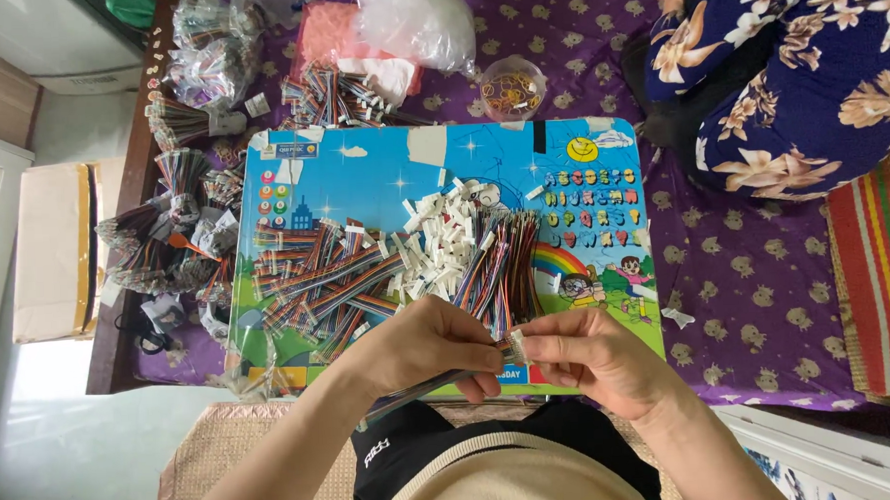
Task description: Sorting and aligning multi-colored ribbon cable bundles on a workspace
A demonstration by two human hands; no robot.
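The left hand [424, 344] and the right hand [592, 353] meet just in front of the body, fingertips pinched together on the two ends of one piece: the left hand is closed around a flat rainbow-coloured ribbon cable [425, 387] that trails back under the wrist, and the right hand nips a small white connector [518, 347] at the cable's end. The piece is held just above the near edge of the colourful picture board [403, 173] that serves as the surface. On that board lie a loose heap of white connectors [440, 245], a pile of ribbon cables [313, 279] to the left, and a bundle of wired leads [505, 268] just beyond the fingers. By the look of it, the step in hand is seating the connector on the cable end; whether it is already fully home cannot be told, as the fingers hide the joint. The next move calls for a straight, even press with the wires kept flat and in order.
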